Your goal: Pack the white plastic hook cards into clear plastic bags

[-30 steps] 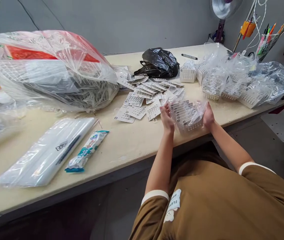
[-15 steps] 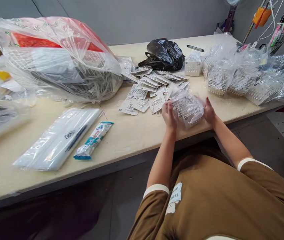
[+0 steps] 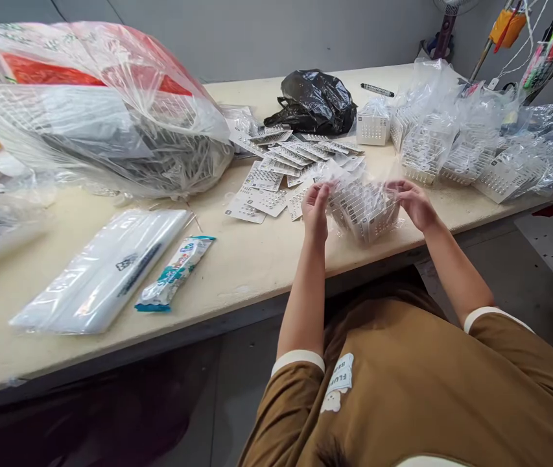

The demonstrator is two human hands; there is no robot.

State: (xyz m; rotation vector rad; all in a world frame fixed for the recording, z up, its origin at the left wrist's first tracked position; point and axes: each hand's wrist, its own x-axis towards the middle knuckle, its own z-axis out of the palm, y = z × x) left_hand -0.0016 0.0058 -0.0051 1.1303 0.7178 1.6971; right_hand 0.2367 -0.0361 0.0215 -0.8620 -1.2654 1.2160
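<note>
A clear plastic bag [image 3: 366,211] with several small cards inside hangs between my hands at the table's front edge. My left hand [image 3: 317,206] pinches its upper left corner. At the upper right side, the fingers of my right hand [image 3: 413,202] are closed on the bag's rim. Loose cards with rows of small shiny pieces [image 3: 269,201] lie spread just behind and left of my left hand. Filled clear bags of similar cards [image 3: 424,152] stand behind my right hand.
A black plastic bag [image 3: 319,104] and a black marker [image 3: 377,90] lie toward the back. On the left are a big stuffed clear sack [image 3: 111,123], a stack of flat clear bags [image 3: 101,272] and a wrapped snack [image 3: 176,274]. Pens [image 3: 551,55] stand at the right.
Both hands have shifted to the bag's upper corners, and my right hand has gone from lying against its side to pinching the rim. The bag's cards are more spread out. The view has moved slightly.
</note>
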